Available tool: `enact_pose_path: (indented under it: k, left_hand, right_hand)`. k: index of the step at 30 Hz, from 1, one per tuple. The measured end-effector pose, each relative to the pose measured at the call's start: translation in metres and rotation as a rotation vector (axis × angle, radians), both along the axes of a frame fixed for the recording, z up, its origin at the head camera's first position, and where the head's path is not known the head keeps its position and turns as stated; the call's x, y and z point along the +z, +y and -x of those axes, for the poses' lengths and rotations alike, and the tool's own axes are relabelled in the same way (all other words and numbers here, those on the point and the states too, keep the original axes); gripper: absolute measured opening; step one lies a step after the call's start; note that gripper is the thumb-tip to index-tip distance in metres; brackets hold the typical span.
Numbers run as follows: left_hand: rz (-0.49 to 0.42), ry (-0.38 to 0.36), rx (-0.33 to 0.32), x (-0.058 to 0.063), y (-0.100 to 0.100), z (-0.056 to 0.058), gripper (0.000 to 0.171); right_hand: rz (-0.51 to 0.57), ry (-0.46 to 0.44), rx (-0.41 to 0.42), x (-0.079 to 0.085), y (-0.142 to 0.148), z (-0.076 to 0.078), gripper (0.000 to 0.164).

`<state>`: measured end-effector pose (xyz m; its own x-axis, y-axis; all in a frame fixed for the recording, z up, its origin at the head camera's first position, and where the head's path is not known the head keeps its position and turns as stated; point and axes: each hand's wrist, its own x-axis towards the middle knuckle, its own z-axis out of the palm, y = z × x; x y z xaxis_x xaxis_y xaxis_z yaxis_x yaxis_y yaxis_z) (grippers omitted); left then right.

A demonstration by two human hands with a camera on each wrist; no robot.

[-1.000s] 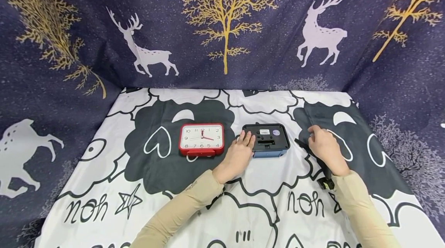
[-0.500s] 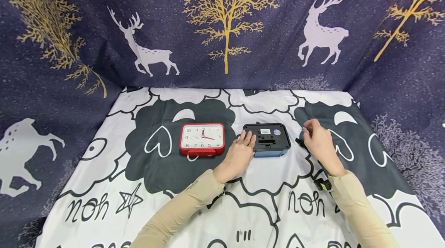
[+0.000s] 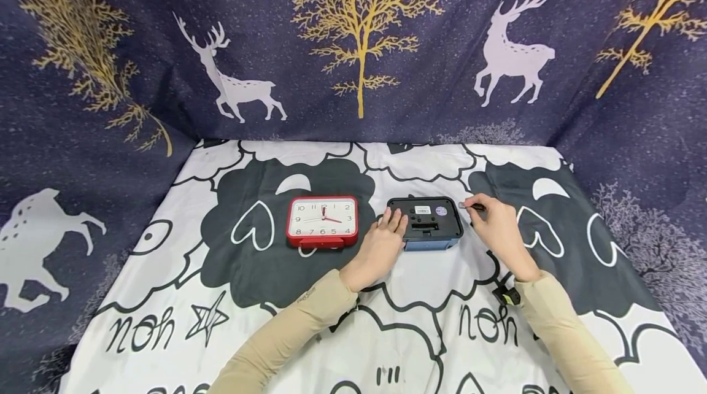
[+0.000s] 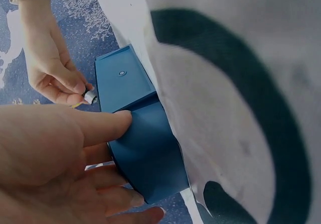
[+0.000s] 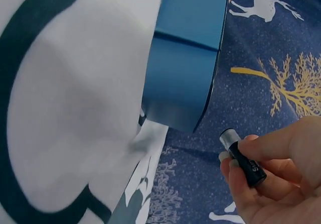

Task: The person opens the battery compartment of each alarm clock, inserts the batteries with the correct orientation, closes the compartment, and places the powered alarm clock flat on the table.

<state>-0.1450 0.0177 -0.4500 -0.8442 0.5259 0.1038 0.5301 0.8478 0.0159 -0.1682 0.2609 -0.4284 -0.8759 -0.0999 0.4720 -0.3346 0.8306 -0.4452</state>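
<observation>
A blue alarm clock lies face down, its black back upward with an uncovered slot in it. My left hand holds the clock's left end; in the left wrist view its thumb presses the blue side and the fingers reach round the other edge. Just right of the clock, my right hand pinches a dark cylindrical battery between thumb and fingers. The battery's silver end points toward the clock, apart from it.
A red alarm clock lies dial up, left of the left hand. A patterned white and dark cloth covers the table. Dark blue curtains with deer and trees hang behind and at the sides.
My right hand has moved left toward the blue clock, and the battery now shows between its fingertips. The left hand and both clocks have stayed in place.
</observation>
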Motion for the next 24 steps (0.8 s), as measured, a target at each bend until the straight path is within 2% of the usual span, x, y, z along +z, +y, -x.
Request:
enact_pose_path:
  k: [10, 17, 24]
  left_hand:
    - [0.020, 0.025, -0.008, -0.002, 0.000, 0.001, 0.054]
    - [0.024, 0.019, -0.011, -0.003, 0.000, 0.000, 0.054]
    - [0.040, 0.042, -0.001, -0.005, 0.001, 0.001, 0.055]
  right_hand:
    - [0.000, 0.020, 0.046, -0.004, -0.008, -0.001, 0.021]
    - [0.018, 0.053, 0.029, -0.009, -0.010, 0.000, 0.019]
    - [0.080, 0.039, 0.024, -0.010, -0.014, 0.000, 0.016]
